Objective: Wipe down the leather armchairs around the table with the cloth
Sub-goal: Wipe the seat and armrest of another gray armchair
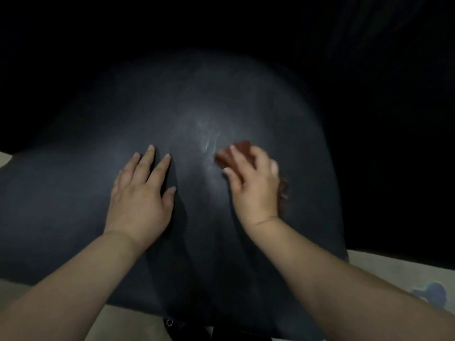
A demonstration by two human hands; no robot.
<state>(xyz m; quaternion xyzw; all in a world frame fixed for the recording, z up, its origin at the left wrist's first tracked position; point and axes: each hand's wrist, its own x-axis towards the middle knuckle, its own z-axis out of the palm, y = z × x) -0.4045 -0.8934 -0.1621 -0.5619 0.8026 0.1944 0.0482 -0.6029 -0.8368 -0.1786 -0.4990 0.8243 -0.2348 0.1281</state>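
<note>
Right now the dark, rounded leather armchair back (147, 119) fills most of the head view, its smooth surface catching a dull sheen near the middle, where a few pale streaks (208, 139) show on the leather. Both bare hands lie against this armchair back, forearms reaching up from the bottom edge of the view.

The left hand (141, 193) rests flat on the leather, just left of the pale streaks. Its fingers (150, 156) are straight and slightly spread, the thumb held out to the side, and it holds nothing.

The right hand (253, 185) sits on the other side of the streaks, near the left hand but not touching it. It presses a reddish-brown cloth (236, 151) against the armchair back. The fingers lie over the cloth, loosely curled and set close together; the thumb reaches down along the leather beside it. Part of the cloth sticks out past the fingertips, next to the streaks, and a frayed, darker bit (283, 190) shows at the outer edge of the hand. This hand is somewhat blurred, so I cannot tell how firmly the fingers close on the fabric.

Below the armchair back, a pale floor (384, 269) shows at the lower corners, and a small bluish shape (430, 291) lies on it to the lower right. Everything above the armchair back is dark.
</note>
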